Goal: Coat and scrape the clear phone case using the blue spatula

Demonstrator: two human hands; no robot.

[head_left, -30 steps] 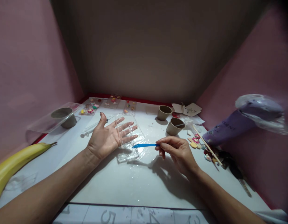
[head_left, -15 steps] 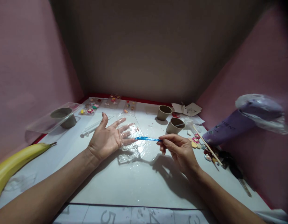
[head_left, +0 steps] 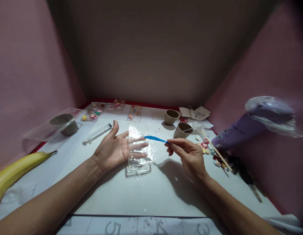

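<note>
My left hand (head_left: 112, 147) is palm up with its fingers stretched and spread. A clear phone case (head_left: 138, 156), wet and shiny, rests across those fingers, which show through it. The thumb points up and touches nothing. Between thumb and fingertips, my right hand (head_left: 187, 155) pinches a thin blue plastic knife (head_left: 155, 138). Its rounded tip is at the case's right side, near my left fingertips; whether it touches the case I cannot tell. Beneath the case, its bright outline and shadow fall on a white board (head_left: 131, 199).
Clear cases with small charms (head_left: 134, 112) lie at the back. A syringe (head_left: 97, 133) is beyond my left hand, a banana (head_left: 24, 169) at left. Cups (head_left: 183, 130) stand back right. Loose charms (head_left: 205, 145), a wooden stick (head_left: 220, 151) and a purple bag (head_left: 239, 130) are at right.
The case has turned more upright, and my left fingers have spread wider behind it. The blue knife's tip has risen and tilted slightly upward. The view has shifted a little.
</note>
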